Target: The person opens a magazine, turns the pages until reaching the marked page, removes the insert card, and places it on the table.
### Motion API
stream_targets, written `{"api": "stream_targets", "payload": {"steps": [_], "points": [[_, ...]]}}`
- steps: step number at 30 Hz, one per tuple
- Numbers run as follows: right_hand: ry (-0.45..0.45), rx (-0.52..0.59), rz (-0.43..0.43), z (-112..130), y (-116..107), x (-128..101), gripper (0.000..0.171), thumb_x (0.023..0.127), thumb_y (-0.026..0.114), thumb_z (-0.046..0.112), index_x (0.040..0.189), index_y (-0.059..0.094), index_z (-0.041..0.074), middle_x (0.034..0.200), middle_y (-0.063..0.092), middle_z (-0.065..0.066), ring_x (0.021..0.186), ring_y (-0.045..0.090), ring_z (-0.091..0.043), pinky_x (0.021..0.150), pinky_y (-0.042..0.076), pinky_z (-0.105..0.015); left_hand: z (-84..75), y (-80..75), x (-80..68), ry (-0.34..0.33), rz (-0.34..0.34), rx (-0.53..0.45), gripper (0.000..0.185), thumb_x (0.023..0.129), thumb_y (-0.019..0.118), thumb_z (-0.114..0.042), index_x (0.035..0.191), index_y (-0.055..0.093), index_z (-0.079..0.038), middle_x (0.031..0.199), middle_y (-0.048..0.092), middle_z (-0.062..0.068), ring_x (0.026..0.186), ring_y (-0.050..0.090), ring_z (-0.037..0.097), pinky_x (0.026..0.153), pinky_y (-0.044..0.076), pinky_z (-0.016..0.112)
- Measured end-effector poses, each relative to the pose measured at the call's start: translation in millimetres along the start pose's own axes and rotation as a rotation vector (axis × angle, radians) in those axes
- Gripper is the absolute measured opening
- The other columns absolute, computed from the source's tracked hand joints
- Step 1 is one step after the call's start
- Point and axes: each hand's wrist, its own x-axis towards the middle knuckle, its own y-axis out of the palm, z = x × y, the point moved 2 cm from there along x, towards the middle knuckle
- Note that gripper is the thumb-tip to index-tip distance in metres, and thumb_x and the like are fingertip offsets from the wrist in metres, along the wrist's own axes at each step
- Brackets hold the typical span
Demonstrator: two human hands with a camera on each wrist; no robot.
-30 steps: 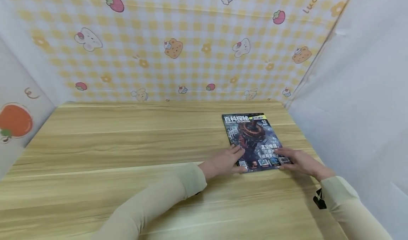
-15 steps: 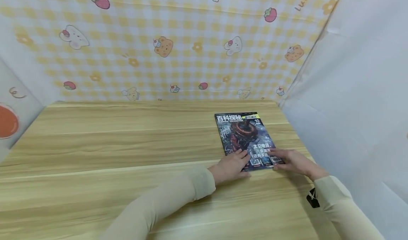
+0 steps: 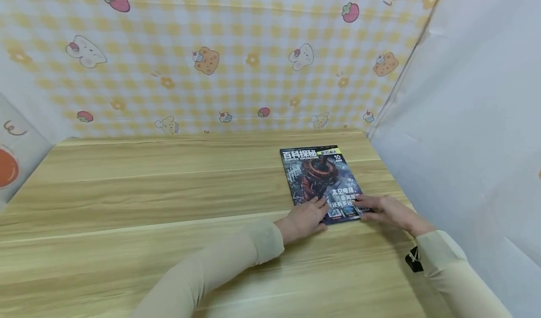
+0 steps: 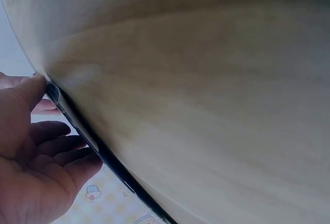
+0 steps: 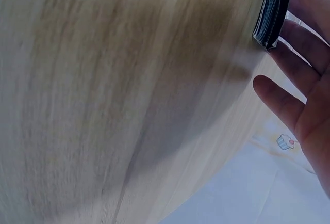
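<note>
A magazine (image 3: 319,172) with a dark cover, white Chinese lettering and a red ring-shaped structure lies flat at the right of the table. My left hand (image 3: 303,219) rests over its near left corner, fingers spread on the cover. In the left wrist view the left thumb (image 4: 33,90) is right at the corner of the page block, and the fingers lie against the cover. At the near right corner is my right hand (image 3: 389,212), its fingertips on the cover edge. The right wrist view shows the right thumb (image 5: 265,84) apart from the page edges (image 5: 265,22).
A light wood-grain table (image 3: 148,191) spreads out beneath. Behind it hangs a yellow checked cloth (image 3: 177,50) printed with cartoon animals. A white wall sheet (image 3: 473,120) borders the right side. Beside the right cuff sits a small black object (image 3: 414,260).
The left hand has shifted slightly right along the magazine's near edge, covering more of the lower corner. The right hand stays at its corner. The head view has swung a little right.
</note>
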Motion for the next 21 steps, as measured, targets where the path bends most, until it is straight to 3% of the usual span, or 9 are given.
{"api": "stream_targets", "payload": {"steps": [10,21], "points": [[0.005,0.004,-0.011,-2.1,-1.1,0.1,0.035,0.087,0.066,0.022,0.117,0.065,0.003,0.126,0.056,-0.024,0.114,0.054,-0.043,0.093,0.043,-0.053,6.1,-1.7,-0.3,0.022,0.014,-0.08,0.061,0.094,0.051,-0.042,0.143,0.039,-0.008,0.149,0.035,0.008,0.138,0.033,0.026,0.109,0.034,0.034],[-0.008,-0.02,-0.052,-3.5,2.6,-3.3,0.038,0.084,0.069,0.021,0.117,0.065,0.003,0.127,0.056,-0.024,0.113,0.055,-0.042,0.092,0.044,-0.052,4.7,0.8,0.8,0.035,0.049,-0.043,0.051,0.101,0.038,-0.037,0.144,0.038,-0.009,0.151,0.032,0.009,0.139,0.031,0.026,0.109,0.033,0.035]]}}
